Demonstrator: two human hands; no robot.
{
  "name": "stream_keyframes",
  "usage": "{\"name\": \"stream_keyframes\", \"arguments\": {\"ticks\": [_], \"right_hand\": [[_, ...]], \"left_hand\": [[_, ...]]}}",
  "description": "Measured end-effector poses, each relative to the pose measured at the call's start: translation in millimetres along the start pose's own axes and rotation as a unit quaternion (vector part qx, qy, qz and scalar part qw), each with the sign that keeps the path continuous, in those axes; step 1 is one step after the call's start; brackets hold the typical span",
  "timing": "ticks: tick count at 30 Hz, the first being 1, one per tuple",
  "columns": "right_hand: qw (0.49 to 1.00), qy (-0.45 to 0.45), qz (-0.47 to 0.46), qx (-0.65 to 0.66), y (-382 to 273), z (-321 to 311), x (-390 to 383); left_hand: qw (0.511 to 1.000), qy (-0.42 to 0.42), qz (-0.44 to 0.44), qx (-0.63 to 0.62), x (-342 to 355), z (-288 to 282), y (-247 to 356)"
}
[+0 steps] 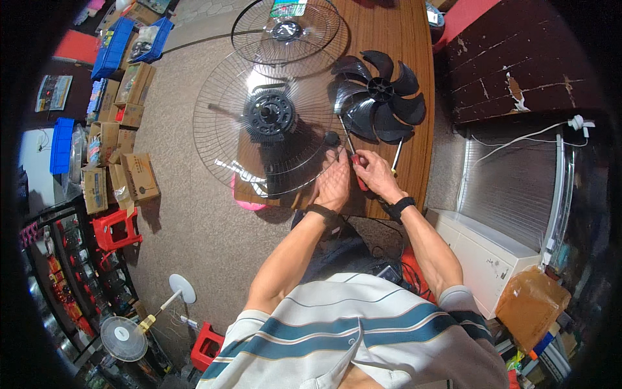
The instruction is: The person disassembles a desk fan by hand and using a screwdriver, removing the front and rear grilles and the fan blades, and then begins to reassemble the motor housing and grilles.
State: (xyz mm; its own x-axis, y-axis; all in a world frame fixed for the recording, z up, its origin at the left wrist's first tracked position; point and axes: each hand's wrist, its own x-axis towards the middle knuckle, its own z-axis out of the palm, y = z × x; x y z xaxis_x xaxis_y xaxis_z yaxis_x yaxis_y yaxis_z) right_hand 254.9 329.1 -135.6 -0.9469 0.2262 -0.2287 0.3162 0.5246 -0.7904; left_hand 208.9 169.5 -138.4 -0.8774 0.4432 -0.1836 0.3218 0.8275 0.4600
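My right hand (378, 176) is closed around the red handle of a screwdriver (359, 174), its metal shaft pointing away toward the fan blade. Beside it, my left hand (332, 185) reaches out with its fingers stretched at the edge of the wire fan guard (220, 146). A small round black knob (332, 139) sits just beyond those fingertips. Inside the guard is the black fan motor (269, 115). The black multi-bladed fan blade (380, 89) lies flat at the right. A second screwdriver (397, 155) with a yellow handle rests between it and my right hand, which partly covers it.
The wooden table (414, 39) also carries another round wire guard (243, 39) at the far end. A pink stool (249, 205) shows under the near left edge. Cardboard boxes (139, 178), red stools (116, 230) and a small fan (124, 337) stand left. A white cabinet (476, 256) is at right.
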Motion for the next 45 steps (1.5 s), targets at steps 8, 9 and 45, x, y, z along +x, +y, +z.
{"name": "stream_keyframes", "arguments": {"ticks": [8, 9, 45], "right_hand": [[0.971, 0.171, 0.089, -0.142, 40.5, -25.9, -56.8], [0.971, 0.161, 0.107, -0.142, 52.5, -25.1, -64.3], [0.995, 0.048, 0.084, -0.009, 21.6, 10.7, -68.7]], "left_hand": [[0.983, 0.077, 0.069, 0.150, -18.6, 7.2, -15.2], [0.997, -0.021, 0.040, 0.068, -15.5, -3.4, -11.0], [0.968, 0.041, 0.013, -0.249, -104.4, -308.7, -74.6]]}}
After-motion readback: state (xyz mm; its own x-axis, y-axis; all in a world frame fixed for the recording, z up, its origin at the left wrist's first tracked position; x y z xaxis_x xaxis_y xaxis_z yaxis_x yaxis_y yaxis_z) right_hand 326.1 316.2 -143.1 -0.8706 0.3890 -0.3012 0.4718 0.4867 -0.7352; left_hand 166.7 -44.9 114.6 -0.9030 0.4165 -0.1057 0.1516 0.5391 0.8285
